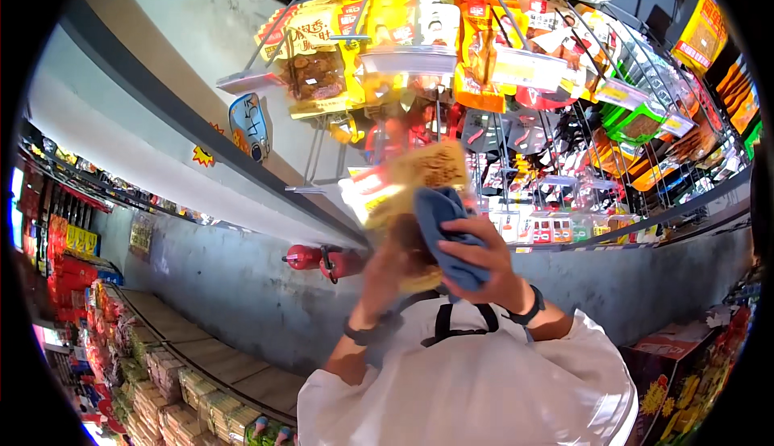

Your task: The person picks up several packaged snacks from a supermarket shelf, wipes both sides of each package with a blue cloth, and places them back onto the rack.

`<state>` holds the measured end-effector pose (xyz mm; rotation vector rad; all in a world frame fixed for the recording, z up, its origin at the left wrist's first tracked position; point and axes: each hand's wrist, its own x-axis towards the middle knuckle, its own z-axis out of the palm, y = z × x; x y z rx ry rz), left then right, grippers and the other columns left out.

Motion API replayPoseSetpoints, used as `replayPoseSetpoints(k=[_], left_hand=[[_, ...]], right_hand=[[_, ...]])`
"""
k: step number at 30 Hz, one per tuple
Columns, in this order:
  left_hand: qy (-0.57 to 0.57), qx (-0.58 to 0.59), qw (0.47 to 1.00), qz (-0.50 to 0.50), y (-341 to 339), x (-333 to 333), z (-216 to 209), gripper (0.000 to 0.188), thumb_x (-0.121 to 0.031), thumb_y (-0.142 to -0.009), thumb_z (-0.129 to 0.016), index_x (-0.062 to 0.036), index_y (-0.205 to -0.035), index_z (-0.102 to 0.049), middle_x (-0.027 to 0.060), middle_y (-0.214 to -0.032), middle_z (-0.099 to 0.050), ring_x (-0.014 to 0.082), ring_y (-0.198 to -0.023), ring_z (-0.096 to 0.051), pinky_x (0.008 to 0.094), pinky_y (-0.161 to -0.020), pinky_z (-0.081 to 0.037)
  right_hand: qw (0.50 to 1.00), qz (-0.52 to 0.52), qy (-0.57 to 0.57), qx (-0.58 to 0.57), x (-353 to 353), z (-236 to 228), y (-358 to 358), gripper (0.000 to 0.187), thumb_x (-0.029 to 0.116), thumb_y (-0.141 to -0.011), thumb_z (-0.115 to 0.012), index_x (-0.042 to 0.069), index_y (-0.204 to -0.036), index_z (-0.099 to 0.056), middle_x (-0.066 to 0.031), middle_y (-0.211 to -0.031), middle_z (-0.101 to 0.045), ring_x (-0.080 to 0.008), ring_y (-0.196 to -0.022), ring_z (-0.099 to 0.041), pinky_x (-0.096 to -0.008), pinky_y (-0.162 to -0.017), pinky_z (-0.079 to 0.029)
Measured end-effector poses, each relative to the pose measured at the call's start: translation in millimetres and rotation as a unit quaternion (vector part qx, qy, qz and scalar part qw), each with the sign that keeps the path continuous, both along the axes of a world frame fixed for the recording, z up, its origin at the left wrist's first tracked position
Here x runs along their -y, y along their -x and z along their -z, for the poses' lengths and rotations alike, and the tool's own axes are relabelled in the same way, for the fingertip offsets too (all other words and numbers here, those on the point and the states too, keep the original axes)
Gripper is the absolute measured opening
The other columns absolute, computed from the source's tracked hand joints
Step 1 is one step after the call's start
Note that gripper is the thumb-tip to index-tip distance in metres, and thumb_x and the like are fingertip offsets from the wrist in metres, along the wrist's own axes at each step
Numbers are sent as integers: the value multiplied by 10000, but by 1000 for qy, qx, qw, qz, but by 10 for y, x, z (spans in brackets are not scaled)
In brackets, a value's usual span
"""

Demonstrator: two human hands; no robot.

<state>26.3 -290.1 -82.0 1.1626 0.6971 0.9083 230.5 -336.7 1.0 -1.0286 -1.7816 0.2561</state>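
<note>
In front of my chest I hold a yellow snack packet [431,164], its image smeared by motion. My left hand [383,273], also blurred, grips the packet's lower left side. A folded blue-grey cloth [443,216] is in my right hand [490,262], with the fingers wrapped round it. The cloth lies against the right side of the packet, covering part of it. Beyond my hands, similar yellow snack packets [318,67] hang from metal hooks on the display rack.
Wire hooks [310,189] and clear label holders [528,68] jut out from the rack. Two red fire extinguishers [302,257] stand by the shelf's end on the grey floor [218,264]. Stacked boxed goods [189,393] lie at lower left, and a dark display box [673,349] at lower right.
</note>
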Motion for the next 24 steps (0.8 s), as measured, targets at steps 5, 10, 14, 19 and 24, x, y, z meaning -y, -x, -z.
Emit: replayPoseSetpoints(k=[5, 10, 14, 19, 24], left_hand=[[-97, 68, 991, 63, -528, 381, -255, 429, -20, -941, -399, -9, -1368, -357, 96, -1359, -408, 211, -1245, -419, 337, -1001, -394], [-95, 51, 992, 69, -787, 633, -363, 481, -120, -963, -391, 15, -1409, -274, 115, -1415, -351, 243, -1296, -366, 362, -1045, -344], [-179, 51, 980, -63, -1130, 872, -496, 358, -120, -983, -434, 33, -1304, -394, 41, -1000, -543, 96, -780, -467, 235, -667, -395], [-188, 18, 980, -67, -1480, 1128, -417, 357, -186, -1003, -394, 20, -1293, -423, 76, -1102, -573, 129, -947, -541, 254, -791, -452], [-267, -68, 961, -34, -1618, 1319, -359, 395, -68, -972, -356, 6, -1357, -404, 171, -1149, -602, 276, -1026, -596, 343, -867, -468]], right_hand=[[981, 91, -121, 123, 106, 73, -63, 501, 178, -629, -752, 197, -1119, -648, -116, -1264, -532, -382, -1077, -502, -500, -948, -378], [990, 128, -59, 13, 227, -78, -456, 461, 111, -654, -710, 162, -1107, -644, -167, -1250, -528, -399, -1061, -523, -507, -974, -367], [985, 162, -56, -21, 569, 129, -685, 403, 125, -659, -701, 123, -1058, -647, -164, -1204, -556, -388, -1040, -535, -492, -949, -387], [979, 177, -93, -30, 1000, 279, -785, 347, 150, -658, -703, 114, -999, -655, -136, -1138, -589, -356, -993, -518, -466, -888, -412], [982, 116, -151, 4, 1006, 55, -1039, 367, 148, -660, -697, 102, -1021, -653, -146, -1136, -589, -366, -1003, -529, -463, -908, -408]])
